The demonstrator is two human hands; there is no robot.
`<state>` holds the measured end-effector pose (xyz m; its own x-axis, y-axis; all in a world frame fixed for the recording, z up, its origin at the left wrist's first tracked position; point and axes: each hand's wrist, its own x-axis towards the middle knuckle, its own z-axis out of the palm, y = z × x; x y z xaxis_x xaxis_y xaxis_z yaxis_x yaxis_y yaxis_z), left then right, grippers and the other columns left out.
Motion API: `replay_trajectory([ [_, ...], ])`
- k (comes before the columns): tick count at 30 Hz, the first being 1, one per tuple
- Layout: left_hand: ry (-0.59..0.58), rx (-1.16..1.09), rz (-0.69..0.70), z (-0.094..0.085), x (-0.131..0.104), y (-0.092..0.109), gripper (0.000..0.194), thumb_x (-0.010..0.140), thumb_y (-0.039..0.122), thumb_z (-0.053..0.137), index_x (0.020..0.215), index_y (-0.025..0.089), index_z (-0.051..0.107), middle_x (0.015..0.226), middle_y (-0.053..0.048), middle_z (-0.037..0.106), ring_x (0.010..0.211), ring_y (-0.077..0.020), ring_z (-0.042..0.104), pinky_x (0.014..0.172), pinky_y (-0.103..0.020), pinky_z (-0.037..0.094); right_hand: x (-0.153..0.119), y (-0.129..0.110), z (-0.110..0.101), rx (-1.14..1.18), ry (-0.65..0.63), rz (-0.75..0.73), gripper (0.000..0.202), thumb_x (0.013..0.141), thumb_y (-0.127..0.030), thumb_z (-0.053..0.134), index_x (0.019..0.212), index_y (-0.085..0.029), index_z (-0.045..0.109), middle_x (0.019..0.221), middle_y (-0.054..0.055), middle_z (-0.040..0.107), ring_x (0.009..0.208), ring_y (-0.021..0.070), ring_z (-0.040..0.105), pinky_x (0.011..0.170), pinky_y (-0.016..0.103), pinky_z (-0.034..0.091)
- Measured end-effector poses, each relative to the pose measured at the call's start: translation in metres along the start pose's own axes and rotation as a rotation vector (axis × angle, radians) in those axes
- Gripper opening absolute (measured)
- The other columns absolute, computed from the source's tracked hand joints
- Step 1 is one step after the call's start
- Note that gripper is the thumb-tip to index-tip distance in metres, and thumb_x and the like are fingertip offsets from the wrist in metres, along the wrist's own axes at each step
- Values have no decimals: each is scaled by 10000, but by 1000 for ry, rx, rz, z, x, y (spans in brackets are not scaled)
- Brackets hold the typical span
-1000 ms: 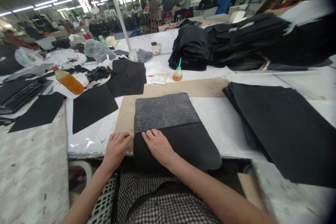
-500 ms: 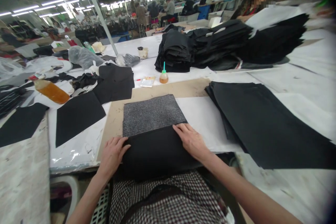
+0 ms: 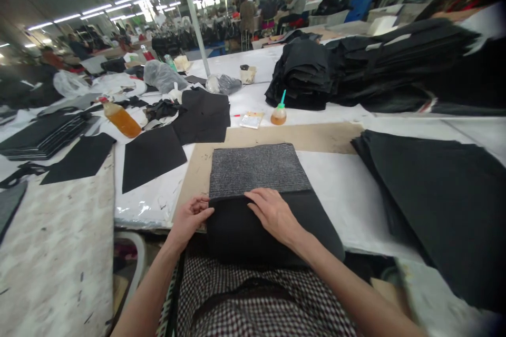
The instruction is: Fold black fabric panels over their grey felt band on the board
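Note:
A grey ribbed piece of material (image 3: 256,168) lies on the table before me. Over its near part lies a black sheet of fabric (image 3: 233,226), whose far edge runs straight across the grey and whose near end hangs over the table edge. At the sheet's left corner, my left hand (image 3: 192,219) has its thumb on top and fingers curled, closed on the edge. My right hand (image 3: 276,216) rests on the sheet with fingers stretched flat along that far edge, near its middle. What lies beneath the sheet is hidden.
To the right spreads a stack of black sheets (image 3: 438,195). Behind stand a small glue bottle (image 3: 279,116) and piled black pieces (image 3: 304,73). Leftward are an amber bottle (image 3: 122,120), loose black pieces (image 3: 154,155) and a post (image 3: 193,16). People work farther back.
My right hand has slid left along the black sheet's far edge, from its right corner to near the middle. My left hand stays at the left corner. The camera view has turned left.

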<state>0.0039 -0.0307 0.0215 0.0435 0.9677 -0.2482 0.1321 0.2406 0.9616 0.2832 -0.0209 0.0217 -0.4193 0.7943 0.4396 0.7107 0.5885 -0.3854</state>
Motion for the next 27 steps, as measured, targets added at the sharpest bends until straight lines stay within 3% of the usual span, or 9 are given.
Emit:
replay_trajectory([
  [7,31,-159,-46,1,-1,5,546,705,338,830,1166,186,581,950,-27,737,831,-157,686,760,-261,517,31,-30,35,122,28,-113,122,984,-235,548,1042,-188,645,1065,66,661,995,204,567,921,391,432],
  [12,10,-124,19,2,2,-6,539,744,342,803,1205,181,573,994,-56,751,935,-179,689,856,-287,513,45,-44,49,14,57,-261,172,996,-183,501,1077,-192,653,1013,59,657,964,190,545,1014,438,362],
  [22,5,-11,48,3,-2,-12,546,765,346,770,1229,168,546,856,-27,739,776,-155,660,732,-263,492,63,-41,52,-153,-50,-499,253,995,-163,427,852,-173,636,868,48,597,901,192,509,1107,490,277],
  [25,9,27,68,5,-2,-13,517,768,344,759,1210,177,548,833,-11,726,773,-151,652,735,-259,483,71,-37,53,-158,-77,-492,257,986,-151,425,831,-167,628,867,63,594,895,199,502,1058,478,324],
  [27,-1,28,64,6,-2,-14,509,769,344,754,1203,184,542,823,-2,715,754,-146,645,718,-255,480,75,-35,51,-140,-60,-369,228,983,-154,438,865,-158,633,902,84,605,915,209,512,982,443,382],
])
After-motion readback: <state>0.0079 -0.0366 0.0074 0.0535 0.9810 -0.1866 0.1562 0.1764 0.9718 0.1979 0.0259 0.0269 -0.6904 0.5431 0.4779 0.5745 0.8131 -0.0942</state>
